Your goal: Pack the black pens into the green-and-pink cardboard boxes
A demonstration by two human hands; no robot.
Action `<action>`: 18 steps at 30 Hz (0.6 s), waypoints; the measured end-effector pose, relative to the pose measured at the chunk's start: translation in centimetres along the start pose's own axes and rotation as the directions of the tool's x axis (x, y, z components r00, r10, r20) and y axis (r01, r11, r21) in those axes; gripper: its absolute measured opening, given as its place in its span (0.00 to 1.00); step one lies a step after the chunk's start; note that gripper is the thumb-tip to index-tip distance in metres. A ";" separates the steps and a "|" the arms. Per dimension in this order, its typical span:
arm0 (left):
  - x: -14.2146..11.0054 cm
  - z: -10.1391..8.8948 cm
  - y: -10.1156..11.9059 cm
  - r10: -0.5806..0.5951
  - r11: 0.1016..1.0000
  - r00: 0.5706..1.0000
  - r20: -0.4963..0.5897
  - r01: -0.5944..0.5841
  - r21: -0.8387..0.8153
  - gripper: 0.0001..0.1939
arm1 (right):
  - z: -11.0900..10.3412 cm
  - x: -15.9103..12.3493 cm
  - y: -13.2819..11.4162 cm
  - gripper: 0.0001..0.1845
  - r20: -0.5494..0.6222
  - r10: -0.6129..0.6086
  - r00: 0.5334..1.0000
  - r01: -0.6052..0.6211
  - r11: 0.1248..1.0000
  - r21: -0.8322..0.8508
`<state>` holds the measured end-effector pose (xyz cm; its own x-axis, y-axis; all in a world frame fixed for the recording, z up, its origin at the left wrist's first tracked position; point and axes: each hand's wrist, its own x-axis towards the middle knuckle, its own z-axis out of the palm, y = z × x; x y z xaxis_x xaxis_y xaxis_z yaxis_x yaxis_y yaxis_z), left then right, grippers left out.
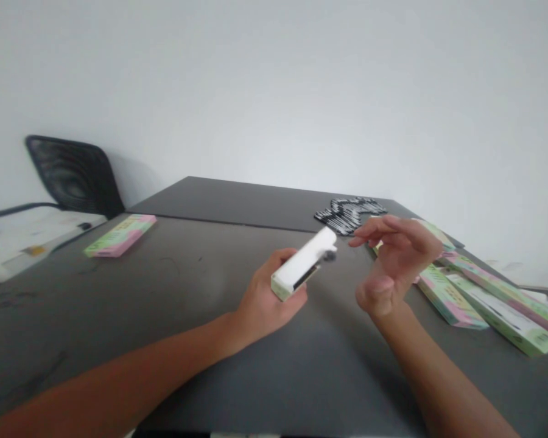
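My left hand (269, 298) is wrapped round a slim cardboard box (304, 258), held tilted above the table with its far end up and to the right. The box has a white face and a pale green near end. Dark content shows along its lower side, and a small dark blurred part sticks out near the far end. To the right of the box, apart from it, my right hand (393, 261) hangs in the air, fingers bent and thumb spread away, with nothing visible between them. Beyond lies a pile of thin black-and-white sticks (347, 213) that look like pens.
Several printed green and pink boxes (456, 298) lie in a loose heap at the right of the dark table (201, 365). Another such box (121, 236) lies at the left edge. A black mesh chair (75, 173) stands beyond that edge, before a white wall.
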<state>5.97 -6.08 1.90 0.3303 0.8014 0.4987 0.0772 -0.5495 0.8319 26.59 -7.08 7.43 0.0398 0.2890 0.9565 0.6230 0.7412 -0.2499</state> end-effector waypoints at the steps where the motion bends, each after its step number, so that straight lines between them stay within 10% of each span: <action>1: 0.1 0.0 0.1 0.016 1.000 1.000 0.002 -0.016 0.002 0.15 | 0.1 0.2 -0.1 0.36 -0.026 -0.065 0.998 0.066 0.998 0.011; 18: 0.0 -0.1 1.2 -0.006 0.992 0.994 0.111 0.020 -0.127 0.06 | 0.1 0.9 -2.0 0.28 0.018 -0.247 0.969 0.247 0.969 -0.022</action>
<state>5.91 -6.70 2.90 0.4321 0.7733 0.4641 -0.0366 -0.4991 0.8657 25.30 -8.22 8.79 -0.1296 0.1082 0.9857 0.6303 0.7764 -0.0024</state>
